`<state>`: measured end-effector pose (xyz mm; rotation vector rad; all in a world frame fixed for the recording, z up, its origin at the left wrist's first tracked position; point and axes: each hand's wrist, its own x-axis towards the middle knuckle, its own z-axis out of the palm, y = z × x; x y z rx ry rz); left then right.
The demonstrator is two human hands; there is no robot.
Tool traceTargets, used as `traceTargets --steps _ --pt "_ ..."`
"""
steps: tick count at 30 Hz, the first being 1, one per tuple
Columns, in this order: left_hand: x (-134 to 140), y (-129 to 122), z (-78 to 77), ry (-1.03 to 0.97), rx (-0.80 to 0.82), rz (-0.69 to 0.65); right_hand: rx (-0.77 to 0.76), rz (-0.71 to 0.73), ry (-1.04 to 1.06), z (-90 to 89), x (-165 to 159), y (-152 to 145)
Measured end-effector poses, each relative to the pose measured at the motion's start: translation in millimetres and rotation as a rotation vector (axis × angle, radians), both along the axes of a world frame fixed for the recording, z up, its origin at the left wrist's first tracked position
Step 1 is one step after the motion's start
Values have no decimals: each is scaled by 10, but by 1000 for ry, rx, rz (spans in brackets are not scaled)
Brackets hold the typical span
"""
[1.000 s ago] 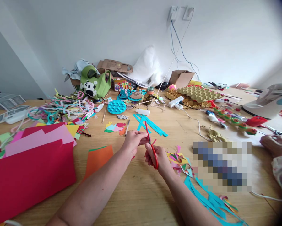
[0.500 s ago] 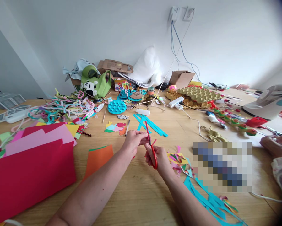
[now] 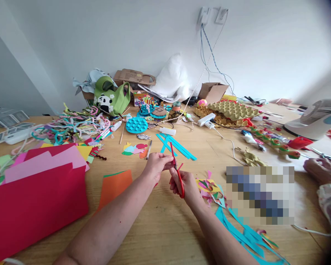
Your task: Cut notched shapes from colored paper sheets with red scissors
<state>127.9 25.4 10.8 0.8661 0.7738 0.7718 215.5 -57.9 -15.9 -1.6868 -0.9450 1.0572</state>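
Note:
My right hand (image 3: 185, 184) is closed around the red handles of a pair of scissors (image 3: 181, 187), whose blades point up and away from me. Just left of it, my left hand (image 3: 156, 165) pinches a narrow red paper strip (image 3: 171, 150) at the blades. Part of the strip shows above my fingers; the rest is largely hidden by my hands. Beyond them lie several blue paper strips (image 3: 179, 147). An orange paper sheet (image 3: 117, 186) rests left of my left forearm. Colourful fish-shaped paper cutouts (image 3: 135, 149) lie farther back, beside a pen (image 3: 149, 149).
Large red paper sheets (image 3: 44, 202) cover the left side. Blue paper scraps (image 3: 245, 235) lie by my right forearm. At the back are a green panda bag (image 3: 114, 99), a jar (image 3: 176, 109) and egg trays (image 3: 233, 109). Another person's hand (image 3: 323, 170) is at the right edge.
My hands, the scissors and the red strip stay almost where they were. The view has shifted very slightly. The other person's hand at the right has moved a little.

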Motion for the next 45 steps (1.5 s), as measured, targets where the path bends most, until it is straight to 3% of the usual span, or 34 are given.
traceTargets --steps 45 --pt "3 13 0 -7 26 -8 -7 14 45 11 -7 -5"
